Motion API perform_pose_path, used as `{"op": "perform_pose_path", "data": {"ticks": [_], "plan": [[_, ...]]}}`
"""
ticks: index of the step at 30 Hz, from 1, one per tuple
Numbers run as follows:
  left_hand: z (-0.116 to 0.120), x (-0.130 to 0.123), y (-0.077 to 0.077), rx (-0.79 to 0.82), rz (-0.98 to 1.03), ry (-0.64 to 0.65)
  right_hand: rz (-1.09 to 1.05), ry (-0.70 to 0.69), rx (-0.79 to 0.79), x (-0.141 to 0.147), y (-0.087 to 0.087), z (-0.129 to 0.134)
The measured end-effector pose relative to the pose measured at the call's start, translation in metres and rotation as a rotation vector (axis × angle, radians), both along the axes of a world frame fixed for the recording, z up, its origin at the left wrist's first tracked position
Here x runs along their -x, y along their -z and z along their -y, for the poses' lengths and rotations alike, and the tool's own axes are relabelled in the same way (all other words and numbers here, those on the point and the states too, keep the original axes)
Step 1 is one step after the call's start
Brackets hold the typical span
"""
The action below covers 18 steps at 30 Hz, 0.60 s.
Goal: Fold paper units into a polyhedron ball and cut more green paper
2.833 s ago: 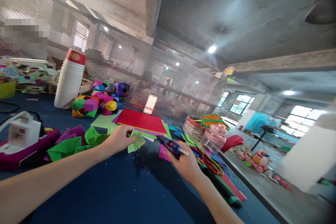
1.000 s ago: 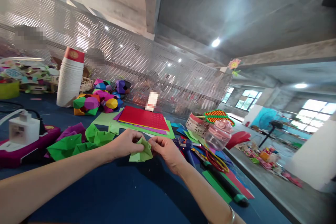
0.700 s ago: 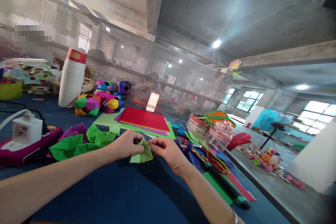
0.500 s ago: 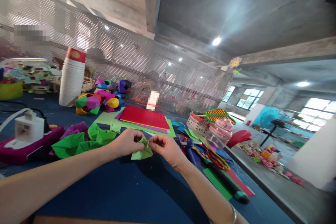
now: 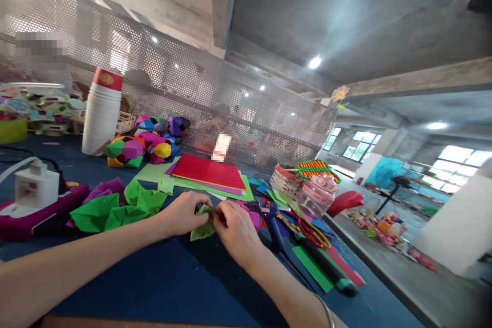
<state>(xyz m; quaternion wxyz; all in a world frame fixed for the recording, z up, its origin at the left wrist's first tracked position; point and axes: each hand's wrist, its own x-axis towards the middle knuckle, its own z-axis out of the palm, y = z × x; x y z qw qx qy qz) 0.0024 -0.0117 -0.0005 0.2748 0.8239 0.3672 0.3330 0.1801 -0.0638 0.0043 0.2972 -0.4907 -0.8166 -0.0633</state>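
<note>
The folded lt-green paper point(image 5: 200, 232) is held over the table point(image 5: 165, 282), just L of the glue gun point(image 5: 271, 210). It's pinched by the L hand point(image 5: 186, 214) btwn thumb & fingers; its R edge is apparently pinched by the R hand point(image 5: 239, 234) too, tho the fingertips are partly hidden. Step in hand, as judged: a fold or seam being pressed; steady pressure w/o slipping is called for next. Vs approx 3 s ago, the glue gun has been put down; vs 0.5 s ago, the R hand has been rolled over, knuckles up.
</note>
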Motion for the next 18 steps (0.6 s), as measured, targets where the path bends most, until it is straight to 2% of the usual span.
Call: {"op": "perform_pose_path", "data": {"ticks": [3, 10, 14, 18], "plan": [[0.000, 0.002, -0.002, -0.069, -0.048, -0.018, 0.012, -0.020, -0.001, -0.001, 0.002, 0.000], [0.003, 0.002, -0.004, -0.164, -0.118, -0.173, -0.140, -0.070, 0.060, 0.003, 0.002, 0.000], [0.008, -0.001, -0.005, -0.223, -0.142, -0.191, -0.249, -0.047, 0.091, 0.004, 0.001, -0.001], [0.015, -0.003, -0.003, -0.305, -0.171, -0.168, -0.246, -0.004, 0.072, 0.005, 0.001, -0.001]]}}
